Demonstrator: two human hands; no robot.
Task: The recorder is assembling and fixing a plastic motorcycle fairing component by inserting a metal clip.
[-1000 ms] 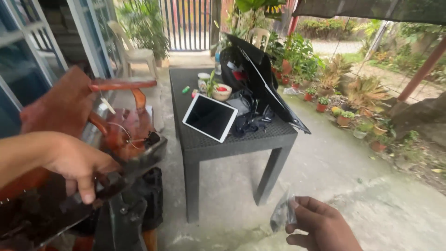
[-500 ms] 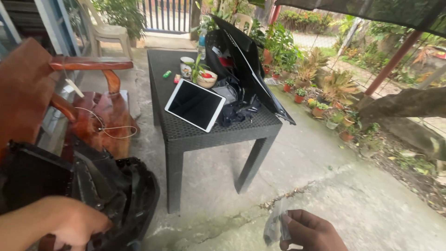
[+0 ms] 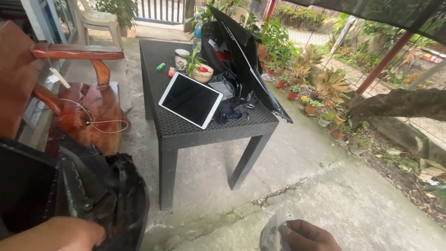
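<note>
Down at the bottom left of the frame the left hand (image 3: 69, 234) is resting on a big black plastic panel (image 3: 100, 195), some kind of curved, scuffed body cover that fills the whole lower left corner. The fingers curl down over its edge, but the tips are out of sight, so I can't tell how hard the grip really is.

Bottom centre-right, the right hand (image 3: 309, 237) is only half in frame. Its fingers are pinched closed on a small clear plastic bag (image 3: 274, 232), crumpled and held up just above the concrete floor (image 3: 325, 186). Can't make out what's inside the bag, if anything.

Middle of the frame there's a black woven table (image 3: 186, 130). A white tablet (image 3: 190, 99) with a dark screen lies flat near its front edge, hanging slightly over. Behind it sits a pile of dark cables and parts (image 3: 234, 100), and another long black panel (image 3: 246, 56) leans across the right side of the table. Toward the back there's a mug (image 3: 181, 58), a small bowl with a plant (image 3: 202, 72) and a little green thing (image 3: 160, 67).

On the left a wooden armchair (image 3: 74, 83) has white earphones (image 3: 88, 122) lying on the seat. Potted plants (image 3: 320, 88) line the ground at the right, well apart from both hands.
</note>
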